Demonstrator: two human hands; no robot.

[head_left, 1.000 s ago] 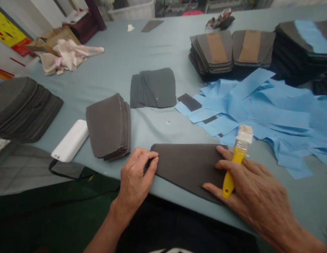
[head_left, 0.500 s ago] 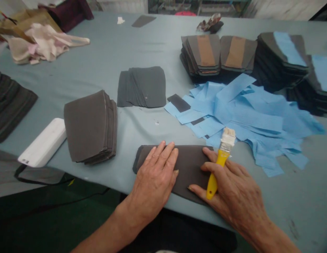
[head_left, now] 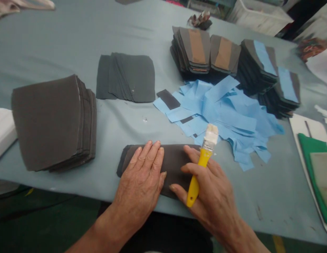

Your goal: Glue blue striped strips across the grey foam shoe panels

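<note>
Brush: yellow-handled brush [head_left: 198, 177] tucked into the right hand [head_left: 209, 193], bristles up and clear of the cloth, apparently kept ready while the fingers work.
Right grip: narrow, the handle held between thumb and fingers, with the fingertips [head_left: 189, 150] resting on the panel.
Left grip: wide, the left hand [head_left: 138, 186] spread flat and palm down, seemingly to pin the panel in place.
Panel: dark fabric panel [head_left: 174, 165] lying near the table's front edge, under both hands.
Table: grey-blue covered table [head_left: 74, 35] — a stack of dark panels [head_left: 51, 123] to the left, loose blue paper strips [head_left: 226, 112] ahead, just beyond the brush.
Behind: fanned dark sheets [head_left: 125, 77], tan-striped stacks [head_left: 196, 47], blue-striped stacks [head_left: 258, 66].
</note>
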